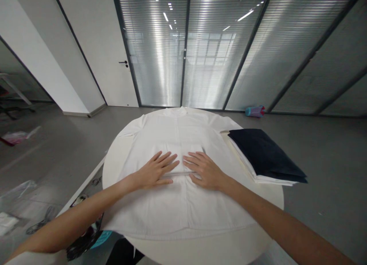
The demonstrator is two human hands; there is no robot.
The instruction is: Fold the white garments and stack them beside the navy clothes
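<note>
White shirt point(164, 209) is laid out, not folded up yet, left hand point(158, 168) and right hand point(205, 171) spread on it, but the navy-and-white stack point(265, 154) alongside looks folded already.

Across the top of the frame I see a wall of glass panels point(212, 77) in dark frames, blinds behind them, with streaks of light point(246, 15) glinting on the panes. A pale door point(94, 47) with a black handle point(123, 62) stands at upper left, beside a white wall point(37, 39). Grey floor point(329, 154) spreads around a round white desk point(200, 249) at lower centre; a blue-and-pink basket point(254, 111) lies by the glass, right of centre.
</note>
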